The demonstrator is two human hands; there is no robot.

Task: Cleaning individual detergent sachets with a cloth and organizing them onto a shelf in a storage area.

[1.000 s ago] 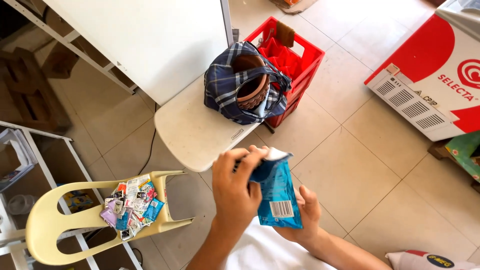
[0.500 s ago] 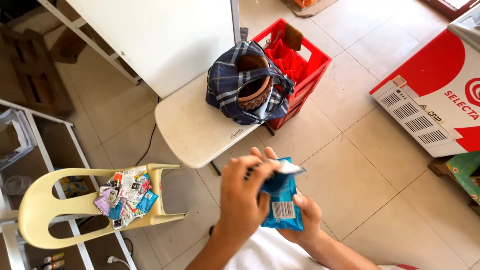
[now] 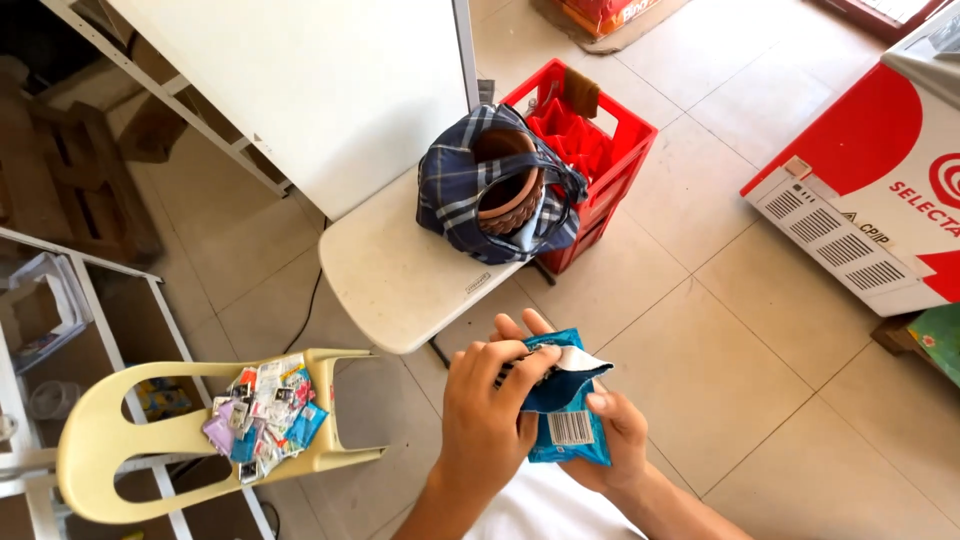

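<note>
While both hands grip it low in the head view, a blue snack packet point(image 3: 563, 420) sits upright between them, its torn top folded over to show a white inner side. The left hand point(image 3: 487, 425) is curled over the packet's upper left edge, fingers point(image 3: 520, 362) pinching the opened flap. The right hand point(image 3: 615, 440) cradles the packet from behind and below, its thumb pressed on the front just beside a white barcode patch. A white shirt shows under the wrists.

Just beyond the hands stands a small white desk point(image 3: 400, 275), and on its far end rests a blue plaid bag point(image 3: 465, 190) with a brown woven basket point(image 3: 510, 185) inside it. Touching the bag on its right is a red plastic crate point(image 3: 600, 150) on the tiled floor point(image 3: 730, 350). A large white board point(image 3: 300, 90) leans behind the desk.

To the left, well apart from the hands, a pale yellow plastic chair point(image 3: 130, 440) holds a heap of small empty wrappers point(image 3: 265, 415) on its seat. At the right edge stands a red and white chest freezer point(image 3: 880, 190).
</note>
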